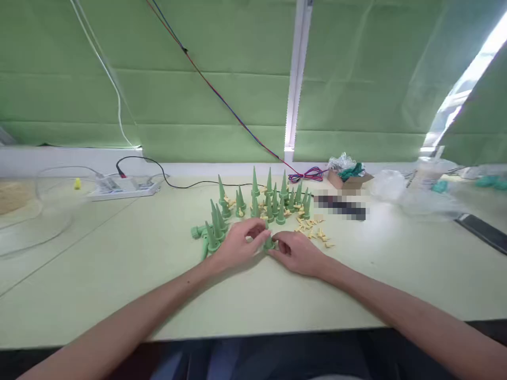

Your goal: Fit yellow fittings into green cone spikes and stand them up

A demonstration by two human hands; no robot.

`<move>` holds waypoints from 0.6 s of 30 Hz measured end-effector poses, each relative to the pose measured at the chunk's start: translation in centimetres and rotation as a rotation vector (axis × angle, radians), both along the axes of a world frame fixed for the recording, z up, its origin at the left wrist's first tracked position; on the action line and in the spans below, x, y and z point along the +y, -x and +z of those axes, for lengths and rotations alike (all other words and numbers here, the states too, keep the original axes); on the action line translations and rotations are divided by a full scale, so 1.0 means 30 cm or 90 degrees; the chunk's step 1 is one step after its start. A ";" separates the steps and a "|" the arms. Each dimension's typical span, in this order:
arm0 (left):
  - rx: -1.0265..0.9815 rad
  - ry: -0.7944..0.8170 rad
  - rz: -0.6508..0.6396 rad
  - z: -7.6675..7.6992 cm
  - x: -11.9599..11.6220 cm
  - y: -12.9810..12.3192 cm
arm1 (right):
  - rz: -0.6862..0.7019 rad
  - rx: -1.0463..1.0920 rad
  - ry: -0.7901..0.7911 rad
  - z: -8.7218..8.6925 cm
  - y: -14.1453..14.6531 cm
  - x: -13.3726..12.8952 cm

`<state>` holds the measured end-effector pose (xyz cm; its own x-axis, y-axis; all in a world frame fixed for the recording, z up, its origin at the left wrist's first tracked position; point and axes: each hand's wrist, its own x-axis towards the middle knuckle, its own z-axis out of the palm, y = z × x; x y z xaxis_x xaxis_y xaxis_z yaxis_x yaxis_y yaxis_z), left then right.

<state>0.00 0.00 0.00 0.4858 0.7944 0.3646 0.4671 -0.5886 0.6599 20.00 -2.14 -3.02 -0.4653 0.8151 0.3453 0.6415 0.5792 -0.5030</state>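
Far left on the pale green tabletop [119, 274] there's a clear plastic bowl-ish container [39, 206], then a white power strip [122, 186] with a black cable running off it. Moving in, a few green plastic cone spikes lying on their sides [204, 237] sit just beside the left hand [237, 245], which is curled with its fingertips pinched in toward one small green cone piece [269, 243] right at table level. The right hand [297, 253] meets it from the other side, fingers also closed in on that same piece, so both hands are gripping or at least touching it between them; it's tiny in this view, so I can't swear which hand really carries it. Just behind the hands is the cluster of upright green cones [273, 200], a good couple dozen standing on their bases, with small yellow plastic clips [312, 232] scattered among them and spilling out to the right. Judging by that, a fair chunk looks done: most cones stand, some with yellow bits around their bases, while the tipped-over ones at left and the loose yellow clips look like what's left. Further right there's a small cardboard box with crinkly wrap [346, 174], a clear plastic bag [400, 192] and a dark flat phone-like thing [481, 232] near the edge.
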 end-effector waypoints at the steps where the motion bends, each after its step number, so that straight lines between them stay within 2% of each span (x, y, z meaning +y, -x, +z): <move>1: 0.012 0.011 -0.021 -0.003 0.003 -0.001 | -0.002 0.002 0.003 -0.001 -0.004 0.002; 5: 0.055 0.023 -0.060 -0.012 0.014 -0.002 | -0.004 0.000 0.004 0.001 -0.013 0.007; 14: 0.129 -0.036 -0.045 -0.019 0.013 -0.001 | 0.003 -0.031 -0.004 0.008 -0.015 0.004; 18: 0.119 -0.058 -0.001 -0.020 0.017 -0.002 | 0.001 -0.033 -0.035 0.017 -0.045 0.021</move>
<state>0.05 0.50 -0.60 0.5522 0.7617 0.3390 0.5756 -0.6425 0.5059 21.35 -1.49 -2.50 -0.4849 0.7951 0.3642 0.6654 0.6057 -0.4364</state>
